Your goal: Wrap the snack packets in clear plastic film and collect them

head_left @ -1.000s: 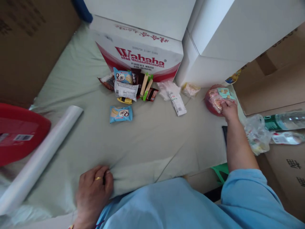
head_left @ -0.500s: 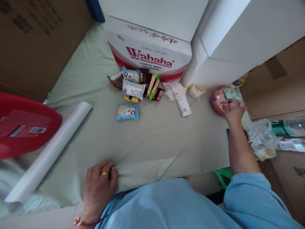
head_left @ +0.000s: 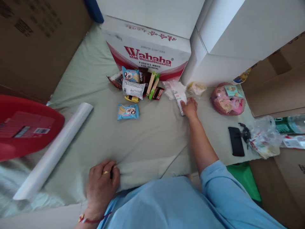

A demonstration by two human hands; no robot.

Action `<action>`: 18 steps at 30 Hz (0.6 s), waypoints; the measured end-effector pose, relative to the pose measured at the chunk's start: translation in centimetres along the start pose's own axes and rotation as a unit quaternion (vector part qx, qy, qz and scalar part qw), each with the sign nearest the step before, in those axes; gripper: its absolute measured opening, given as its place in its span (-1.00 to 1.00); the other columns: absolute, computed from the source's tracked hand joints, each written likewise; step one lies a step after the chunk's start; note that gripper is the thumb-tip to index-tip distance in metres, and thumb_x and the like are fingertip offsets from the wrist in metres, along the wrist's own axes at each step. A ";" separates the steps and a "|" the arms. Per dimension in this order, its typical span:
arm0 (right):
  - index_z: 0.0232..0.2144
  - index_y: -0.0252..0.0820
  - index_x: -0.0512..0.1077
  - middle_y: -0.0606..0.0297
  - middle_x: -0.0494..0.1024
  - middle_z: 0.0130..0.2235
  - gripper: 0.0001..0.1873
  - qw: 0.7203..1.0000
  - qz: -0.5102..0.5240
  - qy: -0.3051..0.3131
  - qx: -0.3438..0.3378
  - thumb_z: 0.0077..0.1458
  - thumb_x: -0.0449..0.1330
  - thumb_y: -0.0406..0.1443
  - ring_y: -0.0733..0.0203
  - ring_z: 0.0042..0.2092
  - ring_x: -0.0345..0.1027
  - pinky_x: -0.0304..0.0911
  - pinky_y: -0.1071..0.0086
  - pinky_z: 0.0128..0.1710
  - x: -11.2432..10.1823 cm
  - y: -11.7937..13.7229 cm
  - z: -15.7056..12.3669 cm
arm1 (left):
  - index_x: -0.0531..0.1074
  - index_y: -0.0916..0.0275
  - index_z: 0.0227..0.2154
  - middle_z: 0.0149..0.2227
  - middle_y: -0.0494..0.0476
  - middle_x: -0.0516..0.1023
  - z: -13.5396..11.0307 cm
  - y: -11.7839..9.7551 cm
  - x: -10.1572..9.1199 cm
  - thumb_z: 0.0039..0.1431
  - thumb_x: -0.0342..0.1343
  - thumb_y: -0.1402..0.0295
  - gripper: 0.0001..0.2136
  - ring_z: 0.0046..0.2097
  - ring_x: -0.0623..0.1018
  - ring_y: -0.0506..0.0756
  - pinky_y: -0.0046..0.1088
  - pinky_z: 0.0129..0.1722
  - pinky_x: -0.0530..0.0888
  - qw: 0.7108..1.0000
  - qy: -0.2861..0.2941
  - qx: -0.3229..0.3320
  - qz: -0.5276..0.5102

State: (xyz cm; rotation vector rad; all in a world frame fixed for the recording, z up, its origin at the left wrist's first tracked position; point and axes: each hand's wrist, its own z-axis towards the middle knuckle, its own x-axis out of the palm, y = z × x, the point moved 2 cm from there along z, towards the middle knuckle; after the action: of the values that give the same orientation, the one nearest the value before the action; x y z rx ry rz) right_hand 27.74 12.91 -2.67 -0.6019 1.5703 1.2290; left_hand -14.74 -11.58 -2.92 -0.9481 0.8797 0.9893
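My right hand (head_left: 190,108) is at the slim white packet (head_left: 180,100), its thumb on the packet's face and its fingers closed along the right edge. Behind that packet lies a crumpled clear plastic wrapper (head_left: 173,86). A small clear bag with something yellowish (head_left: 196,89) sits just beyond my fingers. My left hand (head_left: 102,183) rests curled at the front edge of the cloth-covered surface (head_left: 147,143); a dark spot shows between thumb and forefinger, and I cannot make out what it is. A blue snack packet (head_left: 128,112) lies alone ahead of it.
Piled snack packets (head_left: 134,89) lean by the Wahaba-style printed carton (head_left: 147,55). A pink bowl (head_left: 224,109), black phone (head_left: 236,141), keys (head_left: 245,133) and plastic bag (head_left: 267,136) are at right. A white roll (head_left: 54,152) and red plastic object (head_left: 28,127) are at left.
My right hand has left the pink bowl and moved left to the white packet. The phone and keys have come into fuller view. My left hand stays at the front edge.
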 end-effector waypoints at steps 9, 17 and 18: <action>-0.09 -0.06 0.52 0.14 0.67 -0.09 -0.70 0.986 0.159 0.016 -0.038 0.14 0.20 -0.14 -0.05 -0.12 0.51 0.39 0.14 -0.06 -2.0 -0.1 -5.1 | 0.55 0.24 -0.25 -0.21 0.31 0.60 -0.2 0.4 0.2 0.27 0.09 0.39 -0.86 -0.15 0.55 0.27 -0.12 -0.07 0.52 1.000 0.014 -0.016 -0.015; 0.28 -0.05 0.40 0.22 0.67 -0.24 -0.20 0.967 0.166 0.190 0.019 -0.02 0.38 -0.09 0.05 -0.36 0.50 0.43 0.19 -0.34 -13.0 -9.8 -8.2 | 0.55 0.26 -0.26 -0.23 0.36 0.61 0.0 0.4 0.2 0.32 0.05 0.35 -0.82 -0.17 0.56 0.30 -0.06 -0.07 0.53 1.000 0.011 0.005 -0.023; 0.28 -0.02 0.41 0.19 0.67 -0.18 -0.21 0.973 0.163 0.161 0.021 -0.02 0.39 -0.09 0.05 -0.35 0.50 0.43 0.19 -0.35 -15.2 -11.2 -7.4 | 0.55 0.27 -0.27 -0.23 0.37 0.61 0.0 0.4 0.2 0.33 0.04 0.34 -0.80 -0.17 0.55 0.32 -0.05 -0.09 0.53 1.000 0.009 0.005 -0.021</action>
State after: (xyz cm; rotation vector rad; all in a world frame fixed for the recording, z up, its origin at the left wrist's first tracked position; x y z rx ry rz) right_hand 39.72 -0.73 6.32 -0.5494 2.0254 1.3843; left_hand -15.05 -11.38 -3.20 -0.9640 0.8770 0.9408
